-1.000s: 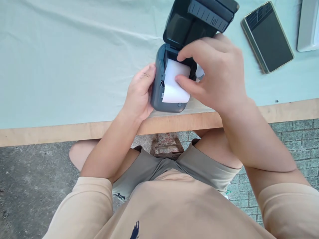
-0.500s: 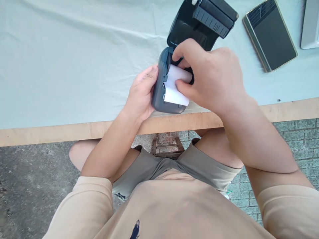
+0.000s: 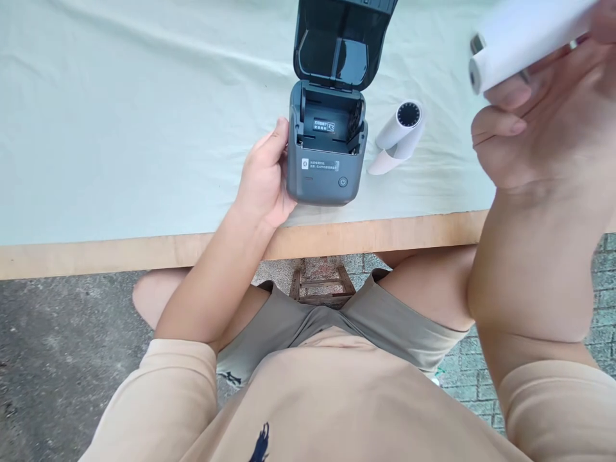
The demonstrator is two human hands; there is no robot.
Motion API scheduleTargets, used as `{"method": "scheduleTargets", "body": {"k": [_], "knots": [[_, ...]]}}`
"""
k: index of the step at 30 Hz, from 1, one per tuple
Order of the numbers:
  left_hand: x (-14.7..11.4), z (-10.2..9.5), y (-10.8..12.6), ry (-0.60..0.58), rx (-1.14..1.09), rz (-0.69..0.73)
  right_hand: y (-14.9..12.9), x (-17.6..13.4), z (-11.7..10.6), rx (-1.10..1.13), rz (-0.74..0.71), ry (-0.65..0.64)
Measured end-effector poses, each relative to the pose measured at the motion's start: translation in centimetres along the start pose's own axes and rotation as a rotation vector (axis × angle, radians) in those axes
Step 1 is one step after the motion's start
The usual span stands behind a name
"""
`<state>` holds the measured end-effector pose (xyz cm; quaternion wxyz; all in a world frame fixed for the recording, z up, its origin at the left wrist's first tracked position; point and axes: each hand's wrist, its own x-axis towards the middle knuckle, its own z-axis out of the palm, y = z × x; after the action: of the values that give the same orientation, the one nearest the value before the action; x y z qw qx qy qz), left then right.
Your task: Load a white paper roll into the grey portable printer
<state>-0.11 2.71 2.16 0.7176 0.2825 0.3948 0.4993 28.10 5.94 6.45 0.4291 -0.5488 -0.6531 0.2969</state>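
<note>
A dark grey portable label printer (image 3: 323, 172) stands at the table's front edge with its lid (image 3: 337, 48) swung up. Its paper bay shows bare inside, with a small white-lettered label on the floor of the bay. My left hand (image 3: 264, 170) grips the printer's left side, thumb along the edge. Up at the right, my right hand (image 3: 553, 115) holds a white paper roll (image 3: 529, 42), slightly blurred and partly cut off by the frame. Beside the printer's right side lies another white paper roll (image 3: 392, 131), its loose end curled out and its dark-ringed core showing.
A pale green cloth (image 3: 144, 128) covers the table, which has a bare wooden front edge (image 3: 360, 237). Behind the right hand, only small bits of a phone's edge (image 3: 476, 43) show. Below the table is a wooden stool (image 3: 320, 282).
My right hand has left the printer's bay and moved right and up, now with a paper roll. A roll now lies beside the printer, which has turned more upright in view.
</note>
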Motion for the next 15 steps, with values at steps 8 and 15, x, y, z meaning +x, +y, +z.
{"method": "scheduleTargets", "body": {"k": [8,15], "knots": [[-0.2,0.0,0.1,-0.027,0.014,-0.007,2.5,-0.1,1.6,-0.421,0.018,0.233],[-0.4,0.2,0.3,-0.028,0.021,-0.024,0.4,-0.6,0.5,-0.445,-0.462,0.349]]}}
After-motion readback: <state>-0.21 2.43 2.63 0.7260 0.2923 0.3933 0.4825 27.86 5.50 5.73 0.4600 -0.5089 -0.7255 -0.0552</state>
